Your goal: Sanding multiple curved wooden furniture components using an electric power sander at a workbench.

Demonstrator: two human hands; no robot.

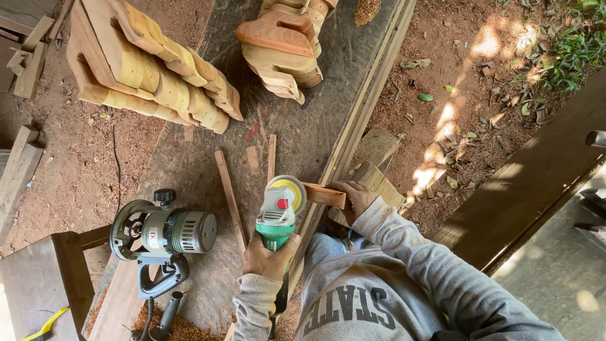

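The left hand [270, 257] is clenched around the green angle grinder [278, 218], the right hand [355, 197] pins the small wood block [323, 196] at the desk [297, 136] edge against the disc, so light, steady pressure looks wisest.

Two hands in play: the left hand [270, 257] wraps one green grinder [278, 215], the right hand [355, 197] pinches one short wood block [324, 196]. One sanding disc [288, 188] on that grinder, sitting just left of the right hand. Off to the left of the left hand, one router [163, 235] lies on its side. Up ahead of the hands, two stacks of cut shaped boards: the big stack [146, 66] far left, the smaller stack [284, 44] straight ahead. Just ahead of the left hand, two thin strips [230, 199] lie on the one bench [315, 120]. One yellow tape [45, 323] shows far left of the left hand.
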